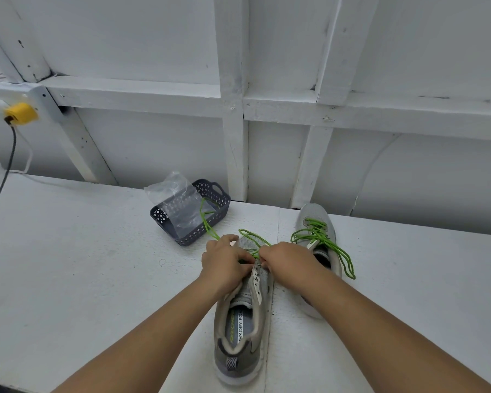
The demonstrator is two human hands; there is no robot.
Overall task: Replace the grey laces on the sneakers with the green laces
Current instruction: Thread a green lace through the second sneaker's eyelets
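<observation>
Landmark: near sneaker (243,321), lying on the table (82,265) with heel toward the viewer and toe pointing away.

- Resting over the forward part of the near sneaker: left hand (224,265) on its left side, right hand (288,262) on its right side, nearly touching above the eyelets.
- Running from between the hands, beyond the near sneaker's toe and to the left: lace (207,222), trailing into the basket (193,239).
- Standing behind and left of the near sneaker: basket, holding a plastic bag (176,199).
- Lying right of and behind the near sneaker: second sneaker (319,222), laced, with loops (343,259) spilling to its right, partly hidden behind the right forearm.
- Hanging far left of the near sneaker, against the wall: plug (20,113) with cable (0,188) dropping below.
</observation>
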